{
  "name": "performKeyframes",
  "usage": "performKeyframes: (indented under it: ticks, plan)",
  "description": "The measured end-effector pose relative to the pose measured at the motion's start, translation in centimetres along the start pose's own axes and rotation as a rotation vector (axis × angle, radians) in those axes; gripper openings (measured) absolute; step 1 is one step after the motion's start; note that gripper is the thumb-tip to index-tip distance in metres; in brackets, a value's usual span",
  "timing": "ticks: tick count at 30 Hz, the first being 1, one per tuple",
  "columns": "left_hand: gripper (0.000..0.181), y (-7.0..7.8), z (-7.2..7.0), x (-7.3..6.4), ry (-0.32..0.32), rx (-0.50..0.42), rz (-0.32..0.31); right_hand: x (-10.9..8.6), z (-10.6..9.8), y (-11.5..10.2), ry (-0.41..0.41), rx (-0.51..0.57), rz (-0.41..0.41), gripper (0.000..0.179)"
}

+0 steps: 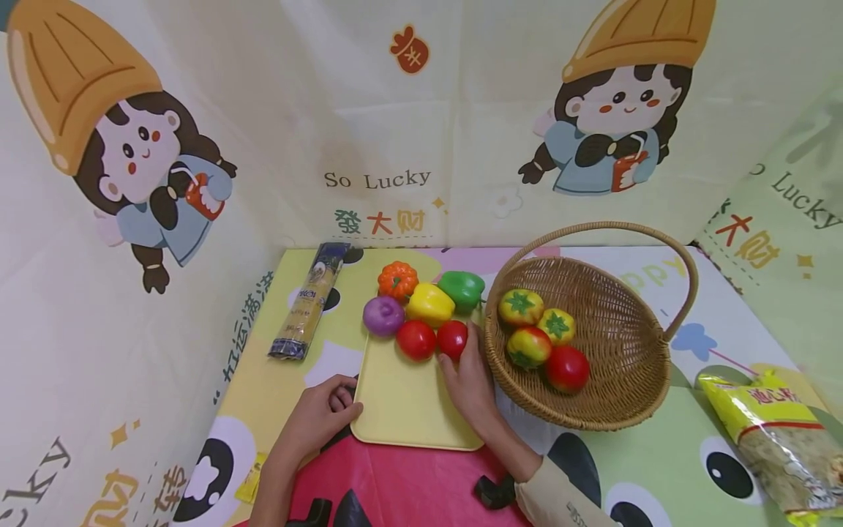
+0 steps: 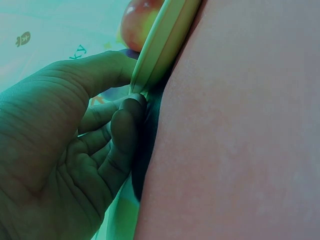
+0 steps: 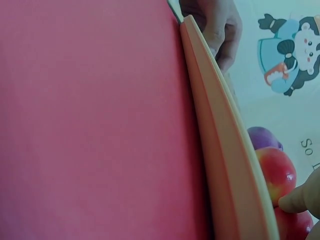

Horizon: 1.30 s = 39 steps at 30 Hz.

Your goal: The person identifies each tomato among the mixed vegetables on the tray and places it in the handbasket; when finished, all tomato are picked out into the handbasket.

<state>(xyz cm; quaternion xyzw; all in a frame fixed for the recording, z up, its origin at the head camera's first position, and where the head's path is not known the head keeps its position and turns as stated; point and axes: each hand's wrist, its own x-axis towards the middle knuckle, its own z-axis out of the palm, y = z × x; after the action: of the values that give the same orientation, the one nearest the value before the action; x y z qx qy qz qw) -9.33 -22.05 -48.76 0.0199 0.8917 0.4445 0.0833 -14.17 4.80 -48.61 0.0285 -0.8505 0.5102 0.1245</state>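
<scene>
A pale yellow tray (image 1: 416, 410) lies in front of me. My left hand (image 1: 323, 413) pinches its left rim, thumb above and fingers below, as the left wrist view shows. At the tray's far right, my right hand (image 1: 470, 380) has thumb and fingers around a shiny red toy apple (image 1: 451, 338). Beside that sits another red apple (image 1: 416, 340), which has a yellow patch in the right wrist view. Behind them are a purple onion (image 1: 384, 316), a yellow pepper (image 1: 431, 304), a green pepper (image 1: 462, 290) and an orange pumpkin (image 1: 398, 280).
Right of the tray stands a wicker basket (image 1: 619, 351) with a tall handle; it holds several toy fruits, including a red one (image 1: 567, 369). A pack of noodles (image 1: 309, 301) lies at the back left. A yellow snack bag (image 1: 777, 439) is at the far right.
</scene>
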Motion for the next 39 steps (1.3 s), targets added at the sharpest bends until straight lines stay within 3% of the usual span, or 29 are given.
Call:
performKeyframes:
  ticks: [12,39]
  plan:
    - [0.028,-0.3,0.1,0.0,0.014,0.012,-0.021,-1.0,-0.1,-0.5,-0.013,-0.043,0.034,0.078]
    - [0.029,-0.1,0.1,0.0,-0.001,0.001,-0.028,-3.4,-1.3,-2.7,-0.012,-0.164,-0.065,0.077]
